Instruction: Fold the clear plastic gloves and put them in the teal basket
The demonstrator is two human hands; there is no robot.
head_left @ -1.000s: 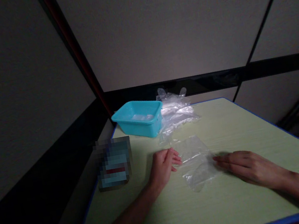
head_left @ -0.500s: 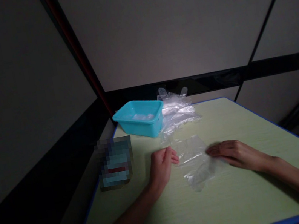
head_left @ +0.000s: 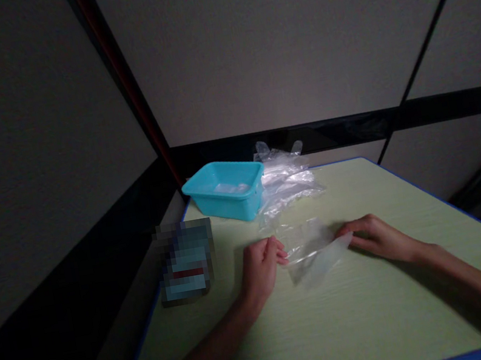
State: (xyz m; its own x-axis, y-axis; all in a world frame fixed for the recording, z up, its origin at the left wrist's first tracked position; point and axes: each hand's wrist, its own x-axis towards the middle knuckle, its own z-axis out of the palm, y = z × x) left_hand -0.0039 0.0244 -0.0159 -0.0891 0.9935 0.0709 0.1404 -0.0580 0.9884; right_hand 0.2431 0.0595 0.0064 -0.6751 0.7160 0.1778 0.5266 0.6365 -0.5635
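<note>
A clear disposable plastic glove (head_left: pixel 304 246) lies between my hands on the table, partly folded. Its near part is raised off the tabletop and slants up toward the right. My left hand (head_left: pixel 261 265) rests at the glove's left edge, fingers curled and closed against the film. At the right, my right hand (head_left: pixel 372 238) pinches the lifted part between thumb and fingers. Just beyond lies a loose pile of clear plastic gloves (head_left: pixel 289 178), some finger shapes sticking up. The single glove's outline is hard to follow because it is see-through.
A turquoise plastic basket (head_left: pixel 225 201) stands at the back left with something clear inside. A pixelated, box-like item (head_left: pixel 187 262) lies at the left edge. The pale green table (head_left: pixel 322 338) has a blue rim, with wall panels (head_left: pixel 255 48) behind it.
My right hand has raised the near part of the glove and turned it up and away from me. My left hand has stayed nearly still at the left edge.
</note>
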